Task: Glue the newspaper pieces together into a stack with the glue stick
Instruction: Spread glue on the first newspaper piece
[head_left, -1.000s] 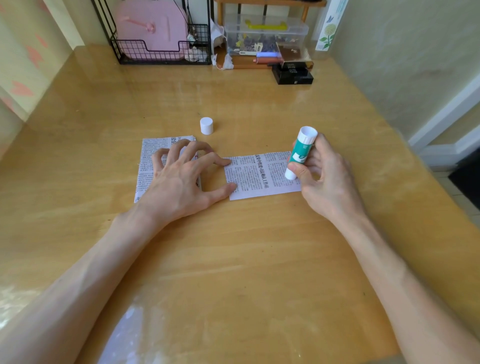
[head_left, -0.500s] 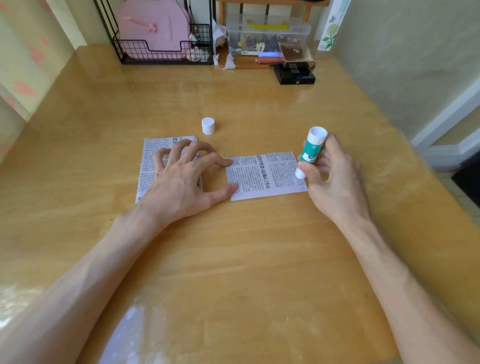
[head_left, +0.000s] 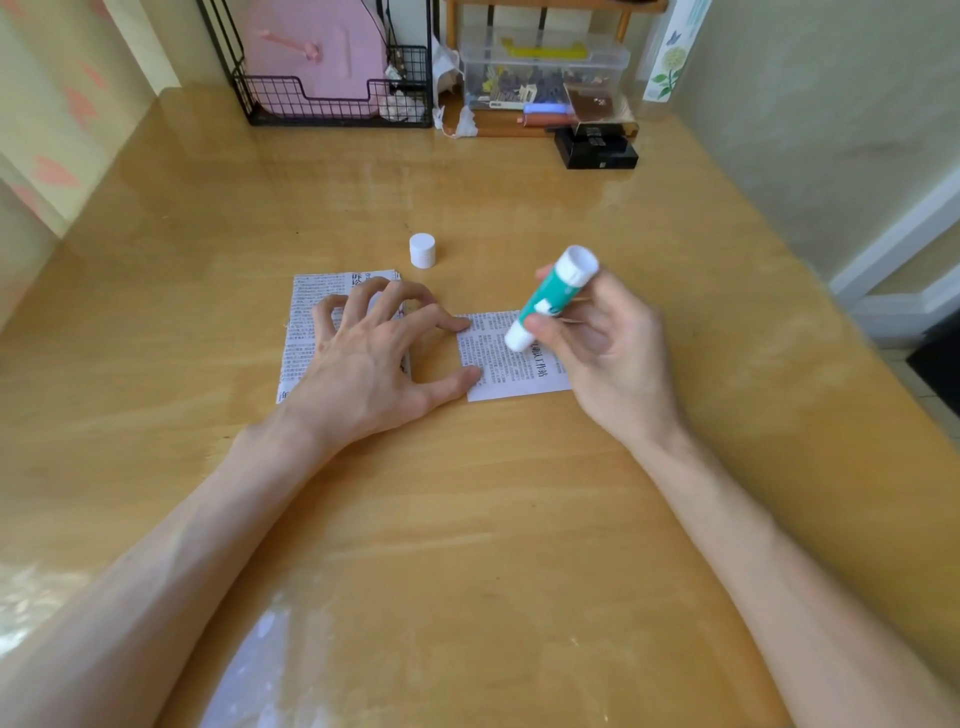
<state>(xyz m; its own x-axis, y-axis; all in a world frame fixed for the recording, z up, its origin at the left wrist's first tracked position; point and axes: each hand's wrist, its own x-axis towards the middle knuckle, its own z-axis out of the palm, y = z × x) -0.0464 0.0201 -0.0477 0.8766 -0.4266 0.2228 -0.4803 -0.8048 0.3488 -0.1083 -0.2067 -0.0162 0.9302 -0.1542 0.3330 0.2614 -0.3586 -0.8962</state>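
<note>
Your spread left hand (head_left: 363, 364) pins the flimsy printed newspaper rectangle (head_left: 498, 374) (hold its edge); your right hand (head_left: 618, 358) grips the green-and-white glue stick (head_left: 553, 296).

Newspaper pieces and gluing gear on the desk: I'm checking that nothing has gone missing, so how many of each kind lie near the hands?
Newspaper pieces: 2 (left piece, right piece; whether the left one has more layers cannot be told)
Glue stick: 1
White cap: 1
Total: 4
</note>
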